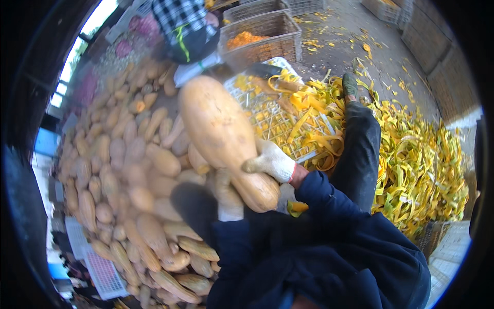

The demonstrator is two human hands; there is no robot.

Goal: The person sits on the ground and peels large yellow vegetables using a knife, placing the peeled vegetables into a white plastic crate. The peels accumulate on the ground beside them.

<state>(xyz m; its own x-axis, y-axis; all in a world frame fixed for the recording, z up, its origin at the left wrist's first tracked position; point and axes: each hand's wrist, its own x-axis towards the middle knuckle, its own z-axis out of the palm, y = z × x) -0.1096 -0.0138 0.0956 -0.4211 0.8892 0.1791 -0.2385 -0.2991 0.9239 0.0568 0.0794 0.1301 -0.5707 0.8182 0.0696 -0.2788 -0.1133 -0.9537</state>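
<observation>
A large tan squash (220, 123), whole and with its skin on, is held up in front of me. My right hand (270, 160), in a white knit glove, grips its narrower part from the right side. On the left side my left hand (227, 193), gloved too, supports the same squash; its fingers are partly hidden beneath it. Behind the squash, a white plastic crate (270, 139) lies between my legs, with yellow peel strips (308, 100) on and around it. A piece of green-edged peel (297, 207) rests by my right forearm.
A big heap of squashes (135, 154) covers the floor at my left. Peel strips (417, 174) are piled beyond my right leg. A crate (262, 38) with orange pieces stands ahead, near another person in a checked garment (181, 19). Stacked crates (451, 73) line the right side.
</observation>
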